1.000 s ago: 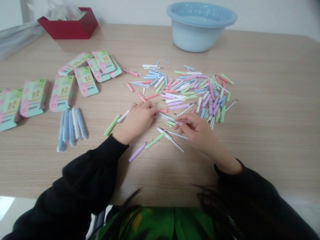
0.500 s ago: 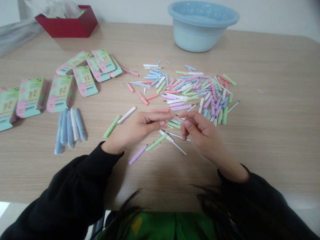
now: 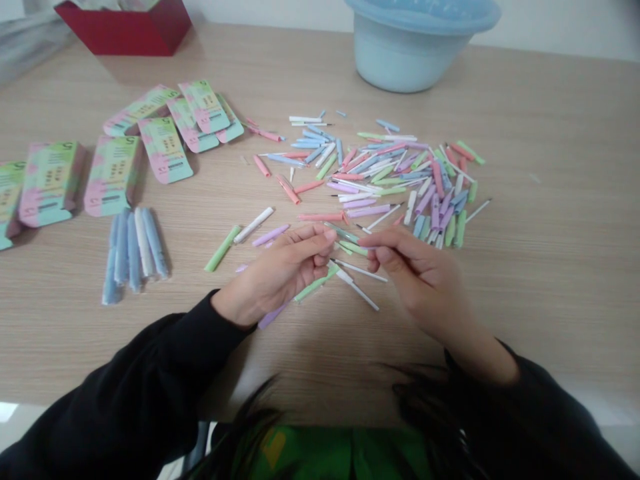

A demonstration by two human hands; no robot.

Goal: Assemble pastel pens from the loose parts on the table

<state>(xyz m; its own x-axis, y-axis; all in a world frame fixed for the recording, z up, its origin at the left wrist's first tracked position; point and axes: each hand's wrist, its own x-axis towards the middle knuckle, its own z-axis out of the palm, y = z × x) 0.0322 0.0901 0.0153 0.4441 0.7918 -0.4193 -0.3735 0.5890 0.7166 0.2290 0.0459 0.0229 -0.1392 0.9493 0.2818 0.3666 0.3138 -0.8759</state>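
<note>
My left hand has its fingers curled together, thumb against the forefinger; whatever it may hold is hidden. Opposite it, my right hand pinches a thin pale purple-white stick, which looks like a pen refill, between thumb and forefinger. A small gap separates the hands. Beneath and between them lie green pen parts and white refills. A purple pen barrel lies just left of my left hand, near a white pen and a green pen.
Beyond my hands spreads a heap of pastel pen parts. Several wrapped blue and white pens lie at the left, below pastel boxes. A red box and a light blue basin stand at the back.
My left fingers, stretched out before, are now curled in. The hands have drawn slightly apart. Purple pieces now show left of my left hand. The whole view has shifted a little.
</note>
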